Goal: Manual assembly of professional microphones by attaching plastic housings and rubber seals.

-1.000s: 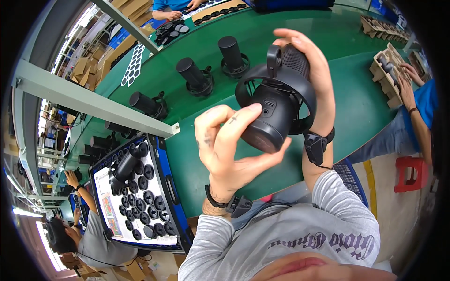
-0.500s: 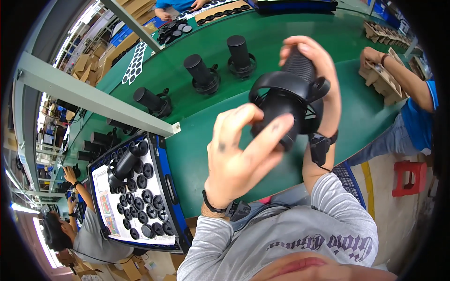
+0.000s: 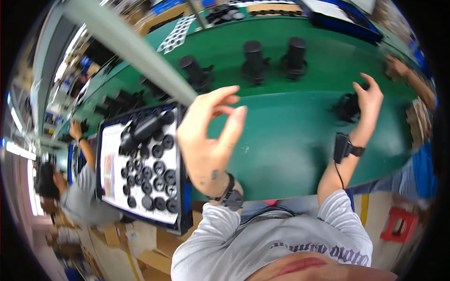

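My right hand (image 3: 370, 98) is at the right of the green table, its thumb and fingers around the top of a black microphone in a ring-shaped mount (image 3: 347, 108). The microphone is blurred and partly hidden by the hand, and its mount appears to be on or just above the tabletop. My left hand (image 3: 211, 136) is raised over the near left part of the table, fingers apart, holding nothing. Beyond it, similar black microphones stand upright in a row, among them one (image 3: 253, 61) at the middle and another (image 3: 296, 58) to its right.
A blue-edged tray (image 3: 185, 206) at left holds several round black parts and a black microphone (image 3: 145, 131) lying on them. A grey metal post (image 3: 136, 51) crosses the upper left. Co-workers' hands (image 3: 397, 66) are at right and left. A red stool (image 3: 399, 225) stands on the floor.
My right hand has carried the microphone away from my body's middle to the right, down toward the table. My left hand has let go of it and moved left. The view has shifted too.
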Demonstrator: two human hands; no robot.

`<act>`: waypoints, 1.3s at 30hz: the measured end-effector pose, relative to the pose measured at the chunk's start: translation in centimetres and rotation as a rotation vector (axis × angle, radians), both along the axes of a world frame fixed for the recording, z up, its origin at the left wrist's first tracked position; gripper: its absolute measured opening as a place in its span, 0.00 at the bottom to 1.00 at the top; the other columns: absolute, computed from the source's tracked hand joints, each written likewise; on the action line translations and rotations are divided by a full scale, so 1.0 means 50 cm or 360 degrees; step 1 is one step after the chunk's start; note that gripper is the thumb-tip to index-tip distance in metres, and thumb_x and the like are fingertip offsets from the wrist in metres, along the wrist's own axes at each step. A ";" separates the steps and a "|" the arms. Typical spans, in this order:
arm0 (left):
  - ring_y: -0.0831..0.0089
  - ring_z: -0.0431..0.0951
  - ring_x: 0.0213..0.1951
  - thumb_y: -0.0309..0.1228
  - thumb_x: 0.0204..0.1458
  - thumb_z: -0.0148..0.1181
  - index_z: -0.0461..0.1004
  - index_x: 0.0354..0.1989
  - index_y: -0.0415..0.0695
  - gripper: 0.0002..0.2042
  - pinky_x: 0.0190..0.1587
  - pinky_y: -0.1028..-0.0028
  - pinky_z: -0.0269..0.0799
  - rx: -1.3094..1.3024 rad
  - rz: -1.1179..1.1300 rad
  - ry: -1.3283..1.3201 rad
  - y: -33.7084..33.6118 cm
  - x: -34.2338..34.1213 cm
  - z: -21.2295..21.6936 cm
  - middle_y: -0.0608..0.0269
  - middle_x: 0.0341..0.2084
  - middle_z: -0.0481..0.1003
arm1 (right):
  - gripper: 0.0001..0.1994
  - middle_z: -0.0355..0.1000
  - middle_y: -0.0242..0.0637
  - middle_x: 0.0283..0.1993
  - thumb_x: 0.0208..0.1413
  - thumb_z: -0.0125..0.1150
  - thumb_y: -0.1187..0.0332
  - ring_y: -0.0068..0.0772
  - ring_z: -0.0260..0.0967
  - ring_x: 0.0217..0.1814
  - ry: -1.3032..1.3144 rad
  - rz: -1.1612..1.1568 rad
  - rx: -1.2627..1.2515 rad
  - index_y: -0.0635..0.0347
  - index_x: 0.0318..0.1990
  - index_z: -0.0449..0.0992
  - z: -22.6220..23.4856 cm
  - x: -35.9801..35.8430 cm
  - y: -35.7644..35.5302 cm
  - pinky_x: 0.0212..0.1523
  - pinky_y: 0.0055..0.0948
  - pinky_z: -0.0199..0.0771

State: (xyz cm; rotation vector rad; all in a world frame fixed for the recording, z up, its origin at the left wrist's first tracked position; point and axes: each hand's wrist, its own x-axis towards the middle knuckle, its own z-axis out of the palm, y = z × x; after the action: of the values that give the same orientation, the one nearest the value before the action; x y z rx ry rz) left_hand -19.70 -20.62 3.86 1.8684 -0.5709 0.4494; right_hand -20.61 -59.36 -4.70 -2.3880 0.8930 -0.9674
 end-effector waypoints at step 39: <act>0.79 0.76 0.26 0.30 0.50 0.66 0.73 0.34 0.37 0.11 0.28 0.80 0.73 -0.0776 0.0123 0.0242 0.069 -0.032 0.054 0.64 0.24 0.76 | 0.59 0.56 0.53 0.66 0.37 0.70 0.37 0.47 0.59 0.66 -0.0970 0.1982 0.1051 0.62 0.70 0.44 0.143 -0.020 0.347 0.60 0.39 0.64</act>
State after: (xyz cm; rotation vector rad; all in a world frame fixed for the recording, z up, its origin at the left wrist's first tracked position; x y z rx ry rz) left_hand -21.31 -17.14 6.55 1.4430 -0.2568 0.4466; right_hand -21.59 -42.03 2.47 -1.4324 -0.4591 -0.6140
